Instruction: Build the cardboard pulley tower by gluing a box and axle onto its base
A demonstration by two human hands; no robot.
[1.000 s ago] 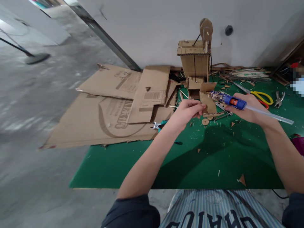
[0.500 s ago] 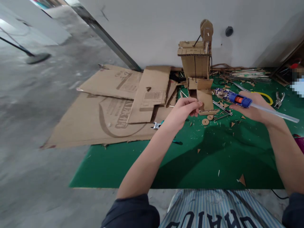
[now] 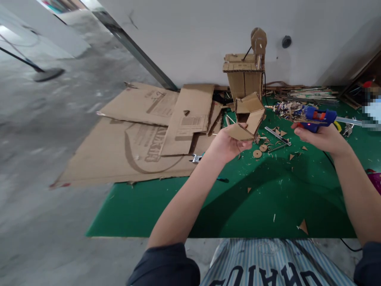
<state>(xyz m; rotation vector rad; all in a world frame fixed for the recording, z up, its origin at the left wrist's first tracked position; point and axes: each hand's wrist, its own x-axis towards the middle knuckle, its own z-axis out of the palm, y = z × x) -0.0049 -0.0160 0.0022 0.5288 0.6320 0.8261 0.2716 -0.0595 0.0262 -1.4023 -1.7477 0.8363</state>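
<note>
My left hand (image 3: 230, 145) is closed on a small folded cardboard box (image 3: 255, 121), its flaps standing at angles. That box is in front of a tall cardboard tower (image 3: 244, 83) with a round cardboard wheel (image 3: 258, 39) on top. In my right hand (image 3: 323, 137) is a blue hot glue gun (image 3: 321, 115), with a clear glue stick out of its back and scraps stuck around its front. Its nozzle points left, close to the box's upper right edge; whether they touch I cannot tell.
Flat cardboard sheets (image 3: 119, 153) cover the left of the green table (image 3: 139, 210). Pliers (image 3: 196, 158) lie by my left forearm. Small cardboard discs (image 3: 257, 153), a metal sliding ruler (image 3: 276, 136) and scraps lie in the middle. Thin sticks (image 3: 312, 93) are along the wall.
My left hand has turned the cardboard box so its flaps tilt up. The glue gun has rotated upright in my right hand, its handle now gripped and its nozzle nearer the box.
</note>
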